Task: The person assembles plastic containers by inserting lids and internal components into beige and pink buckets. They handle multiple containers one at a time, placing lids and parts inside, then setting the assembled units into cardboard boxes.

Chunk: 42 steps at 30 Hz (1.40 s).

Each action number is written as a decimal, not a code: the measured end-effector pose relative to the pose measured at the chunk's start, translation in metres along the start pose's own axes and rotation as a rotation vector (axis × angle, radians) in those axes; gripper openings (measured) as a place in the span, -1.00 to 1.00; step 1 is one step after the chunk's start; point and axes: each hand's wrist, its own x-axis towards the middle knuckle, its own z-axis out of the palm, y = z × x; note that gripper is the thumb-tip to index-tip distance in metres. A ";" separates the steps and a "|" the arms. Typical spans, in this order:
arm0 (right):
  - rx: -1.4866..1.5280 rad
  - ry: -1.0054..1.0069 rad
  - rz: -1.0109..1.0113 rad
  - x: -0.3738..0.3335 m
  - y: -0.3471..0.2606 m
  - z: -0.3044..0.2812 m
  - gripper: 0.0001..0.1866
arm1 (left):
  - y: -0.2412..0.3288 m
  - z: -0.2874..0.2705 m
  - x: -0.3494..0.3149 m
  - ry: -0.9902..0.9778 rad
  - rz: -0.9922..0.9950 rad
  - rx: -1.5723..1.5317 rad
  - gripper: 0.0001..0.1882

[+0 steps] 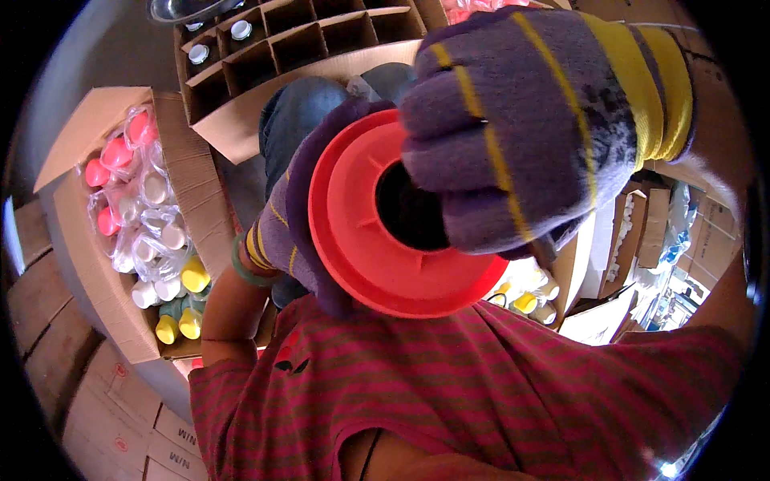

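At the far left, an open cardboard box (76, 240) is seen, filled with small bottles (156, 240) capped in pink, white and yellow, some wrapped in clear plastic. Above it, a divided cardboard tray (281, 48) is set, with 3 white caps visible in its cells. The left hand (293, 216), gloved in purple with yellow stripes, is pressed behind a red plastic reel (385, 232), gripping its rim. The reel is held up close before the camera, above a striped shirt (481, 385). The right hand (537, 120), gloved alike, is clenched over the reel's dark centre hole.
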 end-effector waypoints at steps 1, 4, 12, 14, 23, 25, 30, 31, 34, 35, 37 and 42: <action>0.000 -0.006 0.022 0.000 -0.002 0.002 -0.59 | -0.001 0.000 0.001 -0.013 -0.007 -0.010 0.38; 0.010 -0.041 -0.036 0.032 0.009 0.000 -0.58 | 0.009 -0.007 -0.014 0.095 -0.038 0.044 0.39; 0.145 -0.029 0.281 0.028 -0.003 0.023 -0.56 | 0.016 0.014 -0.008 0.119 -0.130 -0.056 0.39; 0.238 0.014 0.371 0.028 -0.001 0.030 -0.56 | 0.017 0.030 -0.006 0.213 -0.166 -0.072 0.39; 0.810 0.166 0.840 0.007 -0.018 0.040 -0.54 | 0.008 0.057 0.008 0.216 -0.128 0.033 0.38; 0.488 0.243 0.426 -0.002 -0.009 0.023 -0.59 | 0.017 0.048 0.004 0.206 -0.195 0.062 0.48; -0.107 0.162 -0.293 0.002 0.011 -0.001 -0.63 | 0.013 0.030 -0.011 0.192 -0.123 0.095 0.41; -0.095 0.151 -0.232 -0.002 0.006 0.004 -0.63 | 0.011 0.030 -0.011 0.170 -0.151 -0.026 0.31; -0.051 0.128 -0.174 0.006 0.002 0.016 -0.63 | 0.012 0.023 -0.016 0.166 -0.175 -0.117 0.10; -0.040 0.120 -0.157 0.010 0.002 0.018 -0.63 | 0.011 0.021 -0.017 0.154 -0.138 -0.082 0.05; -0.012 0.108 -0.120 0.015 0.000 0.021 -0.62 | 0.012 0.018 -0.017 0.133 -0.098 -0.013 0.05; 0.075 0.101 0.052 0.023 -0.001 0.033 -0.61 | 0.012 0.010 -0.014 0.025 -0.103 0.055 0.52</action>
